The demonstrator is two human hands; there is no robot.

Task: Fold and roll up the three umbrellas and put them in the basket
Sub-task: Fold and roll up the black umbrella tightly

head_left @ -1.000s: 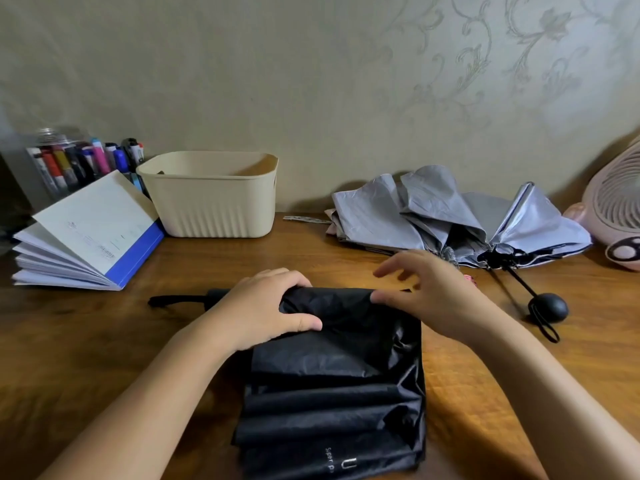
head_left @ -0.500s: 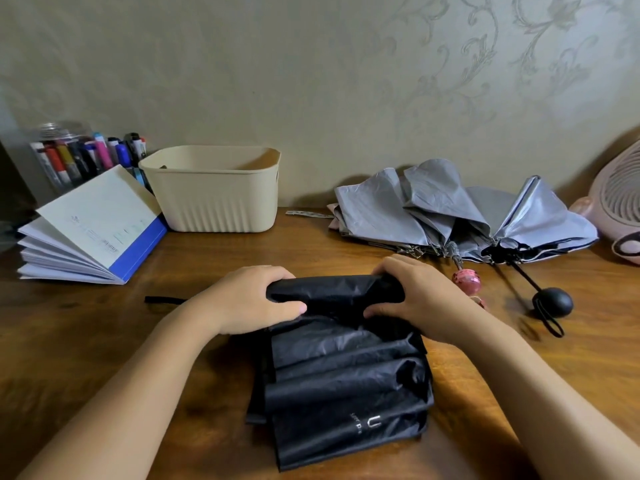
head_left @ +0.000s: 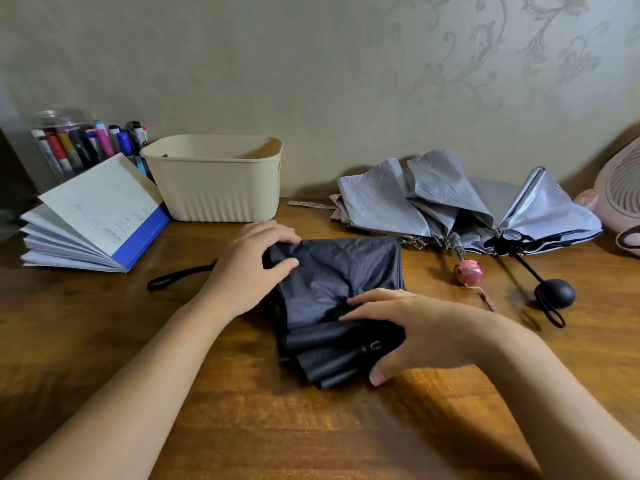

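A black umbrella (head_left: 332,275) lies collapsed on the wooden table in front of me, its pleats partly rolled. My left hand (head_left: 252,265) grips its far-left end, where a black wrist strap (head_left: 176,276) trails out. My right hand (head_left: 398,327) closes over the near pleats, thumb under the fabric. Behind, two unfolded silver-lined umbrellas (head_left: 446,199) lie in a heap, one with a pink handle (head_left: 468,272), one with a black round handle (head_left: 554,293). The cream basket (head_left: 214,199) stands at the back, nothing visible inside it.
An open blue-covered booklet (head_left: 93,216) lies at the left with a jar of markers (head_left: 79,143) behind it. A pink fan (head_left: 620,188) stands at the right edge. The wall runs close behind the basket and the umbrellas.
The black umbrella has been rolled away from me, leaving fewer loose pleats. My right hand dropped from the far edge to the near pleats; my left hand kept its hold on the left end.
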